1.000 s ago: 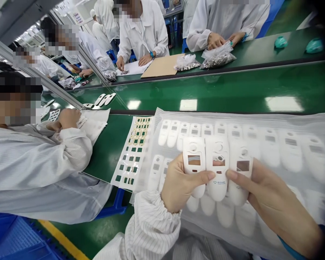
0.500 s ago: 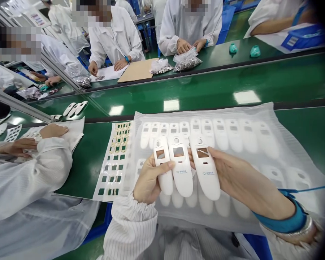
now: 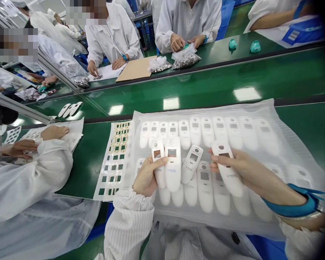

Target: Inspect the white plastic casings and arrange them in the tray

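Observation:
My left hand (image 3: 147, 173) is closed around two white plastic covers (image 3: 173, 173), held side by side with the thumb over them; each has a round hole, a rectangular window and small print. To the right, my right hand (image 3: 239, 164) grips another white cover (image 3: 229, 173) by its upper part, fingers behind it. A single loose cover (image 3: 191, 163) lies tilted between my hands, on top of the translucent sheet (image 3: 260, 108). Rows of similar covers (image 3: 207, 131) show under or through that sheet, some hidden by my hands.
Left of the sheet lies a white strip of square frames (image 3: 108, 173). A co-worker's hands (image 3: 21, 148) rest on a white sheet further left. Across the green bench stand bags of small metal parts (image 3: 186, 59), a cardboard piece (image 3: 134, 68) and teal items (image 3: 255, 46).
My right hand has moved right with its cover, away from my left hand. A tilted cover now shows between my hands. My left hand has shifted slightly left with its covers.

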The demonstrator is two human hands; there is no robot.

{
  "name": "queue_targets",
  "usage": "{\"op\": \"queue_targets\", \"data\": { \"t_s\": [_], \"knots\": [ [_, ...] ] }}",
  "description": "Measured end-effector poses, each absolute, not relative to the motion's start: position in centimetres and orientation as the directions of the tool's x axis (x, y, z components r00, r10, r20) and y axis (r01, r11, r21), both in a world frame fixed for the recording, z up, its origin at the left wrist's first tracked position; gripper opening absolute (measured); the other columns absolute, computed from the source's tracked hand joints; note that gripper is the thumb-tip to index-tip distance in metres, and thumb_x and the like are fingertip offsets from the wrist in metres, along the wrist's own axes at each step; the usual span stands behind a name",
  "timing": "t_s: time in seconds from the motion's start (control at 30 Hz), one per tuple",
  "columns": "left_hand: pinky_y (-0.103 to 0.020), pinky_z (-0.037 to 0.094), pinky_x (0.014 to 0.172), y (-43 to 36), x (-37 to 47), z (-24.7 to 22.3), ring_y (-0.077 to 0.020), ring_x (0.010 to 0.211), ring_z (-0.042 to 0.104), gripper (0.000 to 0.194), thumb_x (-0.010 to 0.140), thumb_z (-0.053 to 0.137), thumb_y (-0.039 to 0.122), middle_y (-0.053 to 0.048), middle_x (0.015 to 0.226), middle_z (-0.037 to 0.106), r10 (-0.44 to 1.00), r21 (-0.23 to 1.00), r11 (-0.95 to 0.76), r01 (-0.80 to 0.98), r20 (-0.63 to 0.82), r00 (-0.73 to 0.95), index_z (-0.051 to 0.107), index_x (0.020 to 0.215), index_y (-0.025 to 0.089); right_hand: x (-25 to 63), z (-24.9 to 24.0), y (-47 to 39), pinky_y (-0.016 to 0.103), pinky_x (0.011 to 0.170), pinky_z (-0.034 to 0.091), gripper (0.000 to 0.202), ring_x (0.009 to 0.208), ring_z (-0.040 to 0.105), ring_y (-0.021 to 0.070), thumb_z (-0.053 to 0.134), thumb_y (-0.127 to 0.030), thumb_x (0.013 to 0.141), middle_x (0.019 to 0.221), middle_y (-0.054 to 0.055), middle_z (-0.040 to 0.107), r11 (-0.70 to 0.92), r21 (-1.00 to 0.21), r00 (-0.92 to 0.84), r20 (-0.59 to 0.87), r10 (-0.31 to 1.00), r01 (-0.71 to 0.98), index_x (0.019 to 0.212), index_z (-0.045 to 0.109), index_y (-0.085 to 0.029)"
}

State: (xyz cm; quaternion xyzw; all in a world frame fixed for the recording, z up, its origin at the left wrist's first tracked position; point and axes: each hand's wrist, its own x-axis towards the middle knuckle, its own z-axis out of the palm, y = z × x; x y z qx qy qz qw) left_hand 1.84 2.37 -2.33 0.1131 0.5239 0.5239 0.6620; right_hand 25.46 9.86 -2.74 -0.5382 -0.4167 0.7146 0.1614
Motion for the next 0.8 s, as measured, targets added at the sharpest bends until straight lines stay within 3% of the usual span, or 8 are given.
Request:
{"op": "queue_targets", "data": {
  "t_s": [0.1,0.2,0.3,0.5,0.63,0.8],
  "knots": [
    [-0.026,0.050,0.069,3.2,1.4,-3.8,-0.0133,0.067,0.062,0.032,0.059,0.086,0.024,-0.002,0.074,0.070,0.789,0.673,0.463,-0.577,-0.610,-0.079,0.068,0.083,0.013,26.6,-4.7,10.4,0.034,0.075,0.059,0.035,0.088,0.069,0.0272,0.077,-0.047,0.071,0.103,0.008,0.069,-0.542,-0.758,-0.315,-0.647,0.695,0.363,0.089,0.065,-0.019],
    [-0.029,0.050,0.074,4.5,2.2,-4.8,-0.0158,0.073,0.064,0.033,0.058,0.086,0.020,-0.005,0.081,0.072,0.785,0.660,0.486,-0.573,-0.618,-0.046,0.067,0.084,0.012,26.1,-5.2,10.6,0.034,0.072,0.060,0.039,0.088,0.069,0.0265,0.075,-0.048,0.073,0.113,0.009,0.067,-0.565,-0.754,-0.375,-0.657,0.654,0.336,0.098,0.064,-0.020],
    [-0.031,0.050,0.078,5.5,3.2,-5.2,-0.0178,0.076,0.065,0.033,0.058,0.085,0.017,-0.008,0.083,0.072,0.786,0.662,0.501,-0.558,-0.618,-0.028,0.067,0.084,0.011,25.0,-4.9,10.6,0.032,0.072,0.060,0.038,0.093,0.068,0.0261,0.075,-0.045,0.074,0.110,0.009,0.067,-0.589,-0.764,-0.417,-0.640,0.646,0.261,0.101,0.063,-0.020],
    [-0.030,0.051,0.076,5.8,3.7,-5.0,-0.0183,0.077,0.065,0.028,0.060,0.083,0.015,-0.008,0.081,0.071,0.799,0.662,0.500,-0.558,-0.601,0.003,0.067,0.082,0.011,23.0,-4.8,10.1,0.027,0.064,0.056,0.029,0.076,0.066,0.0174,0.075,-0.038,0.075,0.082,0.004,0.068,-0.600,-0.760,-0.514,-0.629,0.583,0.250,0.092,0.064,-0.017],
    [-0.027,0.051,0.074,5.3,2.8,-4.5,-0.0152,0.075,0.064,0.022,0.064,0.081,0.019,-0.004,0.080,0.071,0.810,0.664,0.476,-0.577,-0.586,-0.005,0.067,0.080,0.013,23.0,-3.8,10.0,0.027,0.059,0.050,0.032,0.060,0.058,0.0133,0.072,-0.042,0.077,0.065,-0.002,0.060,-0.577,-0.802,-0.588,-0.543,0.599,0.152,0.096,0.063,-0.017],
    [-0.028,0.051,0.076,4.6,2.2,-3.1,-0.0156,0.079,0.065,0.025,0.066,0.080,0.018,-0.003,0.087,0.072,0.829,0.689,0.450,-0.567,-0.559,-0.021,0.065,0.086,0.015,24.2,-0.8,10.7,0.031,0.069,0.048,0.028,0.057,0.053,0.0150,0.064,-0.048,0.083,0.053,-0.002,0.055,-0.353,-0.912,-0.714,-0.388,0.583,0.208,0.084,0.065,-0.020]
  ]
}}
